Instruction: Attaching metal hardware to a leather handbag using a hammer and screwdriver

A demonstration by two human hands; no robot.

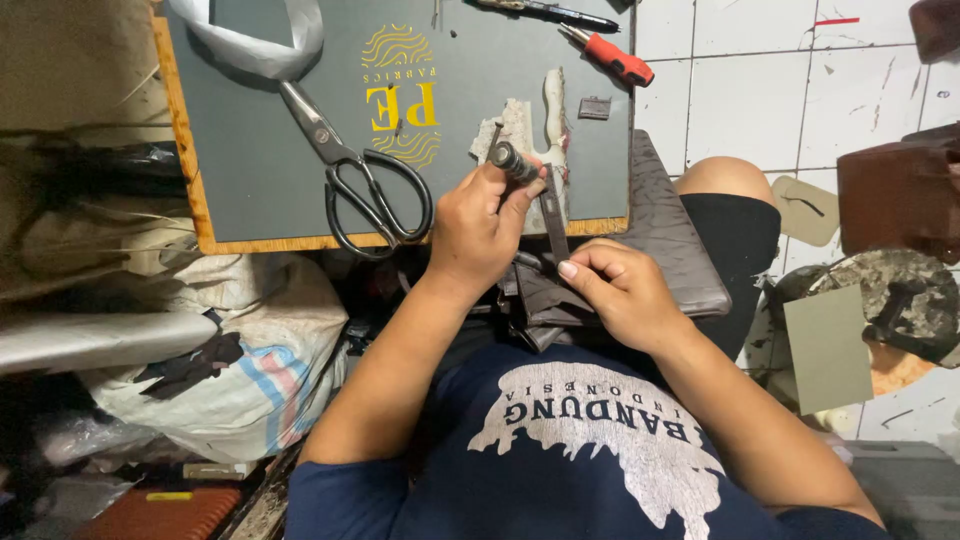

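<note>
Holding a small dark round tool (pixel 512 160) in your left hand (pixel 478 232), you have it pinched between your thumb and fingers, up near the edge of the grey board (pixel 250 150). Your fingers are curled tight around it, so that hand is closed on the tool.

Your right hand (pixel 620 292) is lower and closer to your body. Its thumb and fingers press down on a thin dark strap (pixel 553 222) and on the folded brown leather piece (pixel 545 305) under it. That hand is closed too — it pins the strap down.

The strap is the thing to watch. It is long and thin, and it runs up and away from you, from your right thumb toward the tool in your left hand. So the tool sits just above the far end of the strap, and your right hand holds the near end. The tool's tip points down and toward the strap — I cannot tell if it touches yet.

Your left hand is the nearer one to the far end of the strap. Your right hand is the nearer one to the leather piece in your lap.

On the board, big black scissors (pixel 362 170) lie to the left, well apart from your hands. A white-handled tool (pixel 553 110) lies just behind the left hand, and a red-handled tool (pixel 615 58) lies further off.
</note>
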